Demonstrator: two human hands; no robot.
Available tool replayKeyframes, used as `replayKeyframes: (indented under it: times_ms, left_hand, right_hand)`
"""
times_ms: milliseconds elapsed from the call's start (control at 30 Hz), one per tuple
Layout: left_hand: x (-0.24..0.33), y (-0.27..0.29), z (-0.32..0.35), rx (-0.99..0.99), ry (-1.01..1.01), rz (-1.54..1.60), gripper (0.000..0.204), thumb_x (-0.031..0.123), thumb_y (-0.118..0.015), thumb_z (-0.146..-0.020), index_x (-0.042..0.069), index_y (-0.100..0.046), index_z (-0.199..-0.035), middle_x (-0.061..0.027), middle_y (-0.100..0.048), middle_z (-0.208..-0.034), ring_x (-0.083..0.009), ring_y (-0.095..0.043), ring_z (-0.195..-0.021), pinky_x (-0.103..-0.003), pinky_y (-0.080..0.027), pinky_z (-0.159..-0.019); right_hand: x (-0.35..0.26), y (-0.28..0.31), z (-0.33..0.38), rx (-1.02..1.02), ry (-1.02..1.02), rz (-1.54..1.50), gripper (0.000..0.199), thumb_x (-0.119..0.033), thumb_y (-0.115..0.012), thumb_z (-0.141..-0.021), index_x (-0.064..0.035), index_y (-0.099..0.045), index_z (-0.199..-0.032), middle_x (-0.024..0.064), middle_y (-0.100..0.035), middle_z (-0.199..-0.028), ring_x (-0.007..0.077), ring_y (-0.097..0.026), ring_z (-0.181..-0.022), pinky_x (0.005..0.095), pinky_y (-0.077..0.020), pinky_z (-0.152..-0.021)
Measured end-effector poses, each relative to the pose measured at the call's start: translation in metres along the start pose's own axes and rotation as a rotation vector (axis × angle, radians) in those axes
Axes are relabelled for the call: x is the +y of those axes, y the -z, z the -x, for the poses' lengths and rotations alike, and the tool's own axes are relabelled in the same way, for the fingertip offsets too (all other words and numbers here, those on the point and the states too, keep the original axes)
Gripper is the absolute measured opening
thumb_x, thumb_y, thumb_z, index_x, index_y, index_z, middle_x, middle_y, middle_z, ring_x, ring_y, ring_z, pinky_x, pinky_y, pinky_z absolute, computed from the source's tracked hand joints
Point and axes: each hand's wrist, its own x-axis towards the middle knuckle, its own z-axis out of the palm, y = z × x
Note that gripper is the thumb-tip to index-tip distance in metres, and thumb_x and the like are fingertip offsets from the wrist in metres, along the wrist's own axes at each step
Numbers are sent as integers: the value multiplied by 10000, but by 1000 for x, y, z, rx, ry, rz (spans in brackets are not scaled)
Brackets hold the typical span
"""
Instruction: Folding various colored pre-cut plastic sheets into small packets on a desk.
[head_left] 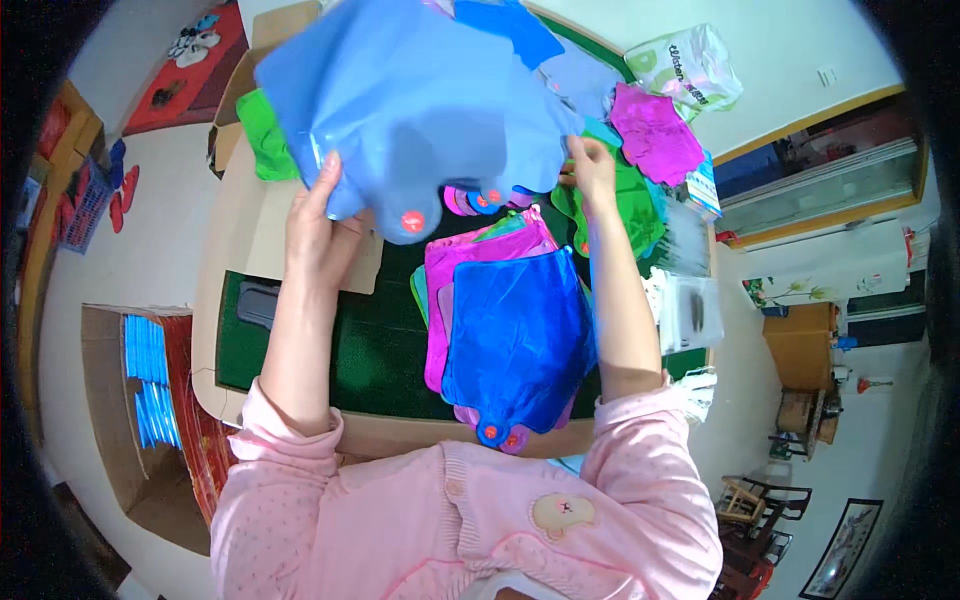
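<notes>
Holding a light-blue foil sheet [440, 100], we pinch its edges with left hand [316, 225] and right hand [594, 174]. A dark-blue sheet [515, 335] lies below.

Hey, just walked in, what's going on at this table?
A person in a pink top is holding up a large, flat light-blue sheet with a rounded tab, the left hand gripping its left side and the right hand at its right edge. Below, on the dark-green tabletop, a shiny dark-blue foil-like sheet lies over magenta and green ones. A shiny magenta sheet and a white plastic bag with green markings lie toward the far right.
</notes>
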Motion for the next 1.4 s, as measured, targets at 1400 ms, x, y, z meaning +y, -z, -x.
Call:
replayKeyframes:
  times_ms: [1400]
  left_hand:
    - [-38,-14,18,-105,202,-174,358,142,-560,-893,-10,-466,-1204,-104,-569,-1165,-198,-568,-1038,-328,-457,-906]
  right_hand:
    - [-49,-2,89,-224,435,98,162,-186,-607,-879,-32,-621,-830,-32,-603,-742,13,-481,-617,173,-369,-552]
